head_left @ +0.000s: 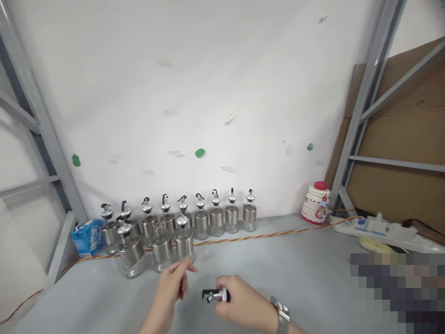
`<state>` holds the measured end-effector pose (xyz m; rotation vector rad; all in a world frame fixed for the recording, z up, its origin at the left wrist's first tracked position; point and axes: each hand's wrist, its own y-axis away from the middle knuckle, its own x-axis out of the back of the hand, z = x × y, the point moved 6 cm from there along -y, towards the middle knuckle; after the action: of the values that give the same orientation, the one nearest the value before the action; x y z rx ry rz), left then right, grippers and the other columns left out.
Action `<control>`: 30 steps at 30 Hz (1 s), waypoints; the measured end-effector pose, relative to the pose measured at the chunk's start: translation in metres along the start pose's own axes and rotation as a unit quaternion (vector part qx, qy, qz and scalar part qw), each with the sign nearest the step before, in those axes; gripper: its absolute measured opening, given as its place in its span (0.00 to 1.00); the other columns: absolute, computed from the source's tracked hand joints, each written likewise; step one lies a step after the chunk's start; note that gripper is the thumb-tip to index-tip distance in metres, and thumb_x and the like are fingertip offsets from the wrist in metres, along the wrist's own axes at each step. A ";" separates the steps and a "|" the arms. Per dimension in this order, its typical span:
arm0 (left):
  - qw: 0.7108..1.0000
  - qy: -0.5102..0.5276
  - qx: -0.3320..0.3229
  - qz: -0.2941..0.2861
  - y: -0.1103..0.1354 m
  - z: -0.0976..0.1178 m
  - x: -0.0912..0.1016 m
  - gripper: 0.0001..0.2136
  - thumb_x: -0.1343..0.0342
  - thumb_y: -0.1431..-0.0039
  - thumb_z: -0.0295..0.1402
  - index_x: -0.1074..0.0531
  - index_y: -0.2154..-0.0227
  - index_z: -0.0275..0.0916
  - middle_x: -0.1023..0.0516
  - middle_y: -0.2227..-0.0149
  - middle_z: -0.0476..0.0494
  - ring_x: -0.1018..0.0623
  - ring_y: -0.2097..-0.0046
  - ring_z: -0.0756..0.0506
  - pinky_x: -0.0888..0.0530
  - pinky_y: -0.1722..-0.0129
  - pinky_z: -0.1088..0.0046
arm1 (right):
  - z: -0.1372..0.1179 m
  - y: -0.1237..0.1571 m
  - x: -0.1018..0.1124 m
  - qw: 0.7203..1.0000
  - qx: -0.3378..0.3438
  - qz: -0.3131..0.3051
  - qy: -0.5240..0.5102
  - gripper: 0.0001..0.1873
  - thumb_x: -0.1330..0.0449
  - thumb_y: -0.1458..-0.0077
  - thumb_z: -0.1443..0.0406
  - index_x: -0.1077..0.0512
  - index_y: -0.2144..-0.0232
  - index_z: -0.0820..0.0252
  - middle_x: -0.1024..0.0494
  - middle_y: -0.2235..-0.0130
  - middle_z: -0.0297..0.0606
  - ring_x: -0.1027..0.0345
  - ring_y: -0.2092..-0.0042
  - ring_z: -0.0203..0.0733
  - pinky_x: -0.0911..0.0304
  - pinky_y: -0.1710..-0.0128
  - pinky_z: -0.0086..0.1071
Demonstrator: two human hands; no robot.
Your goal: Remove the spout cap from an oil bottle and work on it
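Note:
My right hand point(239, 301) is closed around a black and silver pour-spout cap point(214, 295), held low over the grey table point(295, 269) with the spout pointing left. My left hand point(172, 287) is open, fingers stretched toward a glass bottle with no cap point(162, 248) in the front row. Beside that bottle stand two capped ones point(131, 253) point(184, 239). Behind them a row of several capped glass bottles with steel bands point(215, 215) lines the white wall.
A blue carton point(86, 237) lies at the left end of the row. A red-yellow twisted cable point(264, 235) crosses the table. A cake-shaped white and red object point(316, 204) and a white power strip point(378, 229) sit right. Grey shelf posts point(361, 116) flank both sides.

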<state>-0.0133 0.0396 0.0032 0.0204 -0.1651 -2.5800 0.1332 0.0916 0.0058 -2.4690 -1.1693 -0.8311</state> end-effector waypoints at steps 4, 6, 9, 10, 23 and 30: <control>0.997 -0.027 -0.057 -0.054 0.004 0.005 -0.007 0.21 0.51 0.54 0.52 0.33 0.81 0.36 0.44 0.91 0.58 0.39 0.87 0.54 0.42 0.86 0.80 | 0.001 -0.008 0.003 0.961 -0.046 -0.014 -0.273 0.06 0.44 0.58 0.65 0.39 0.78 0.59 0.45 0.84 0.23 0.53 0.82 0.27 0.56 0.82 0.23; 0.985 -0.056 -0.095 -0.136 0.014 0.005 -0.024 0.20 0.54 0.50 0.51 0.33 0.76 0.36 0.39 0.87 0.56 0.36 0.84 0.53 0.38 0.83 0.79 | -0.002 -0.009 0.000 0.909 -0.045 -0.034 -0.412 0.10 0.44 0.54 0.60 0.40 0.78 0.59 0.47 0.85 0.21 0.59 0.84 0.26 0.58 0.83 0.24; 0.960 -0.144 -0.180 -0.158 0.030 0.007 -0.040 0.17 0.55 0.46 0.47 0.35 0.75 0.37 0.36 0.82 0.53 0.33 0.80 0.52 0.36 0.80 0.79 | -0.010 -0.009 -0.007 0.848 -0.007 -0.085 -0.523 0.18 0.48 0.50 0.52 0.40 0.78 0.60 0.49 0.88 0.20 0.64 0.85 0.26 0.60 0.83 0.24; 0.956 -0.159 -0.198 -0.149 0.033 0.007 -0.041 0.16 0.56 0.45 0.46 0.36 0.75 0.37 0.36 0.82 0.54 0.33 0.80 0.53 0.36 0.80 0.80 | -0.012 -0.009 -0.011 0.837 0.001 -0.103 -0.537 0.20 0.50 0.50 0.49 0.39 0.78 0.60 0.50 0.89 0.20 0.64 0.86 0.26 0.60 0.83 0.24; 0.984 0.054 -0.101 -0.134 0.027 0.001 -0.034 0.18 0.44 0.56 0.46 0.32 0.69 0.35 0.33 0.77 0.49 0.28 0.74 0.47 0.29 0.86 0.75 | -0.003 -0.008 -0.020 0.880 -0.068 -0.081 -0.463 0.31 0.57 0.53 0.41 0.39 0.81 0.62 0.40 0.85 0.27 0.57 0.87 0.25 0.67 0.86 0.25; 0.988 0.094 -0.057 -0.106 0.029 0.004 -0.033 0.15 0.39 0.61 0.43 0.28 0.75 0.35 0.30 0.79 0.48 0.28 0.78 0.48 0.27 0.83 0.73 | 0.002 -0.010 -0.020 0.901 -0.062 -0.059 -0.426 0.31 0.57 0.52 0.42 0.37 0.80 0.63 0.39 0.83 0.29 0.55 0.86 0.25 0.65 0.87 0.24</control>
<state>0.0296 0.0332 0.0101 0.2505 0.0597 -2.7759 0.1160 0.0873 -0.0080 -2.9807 -1.5544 0.2417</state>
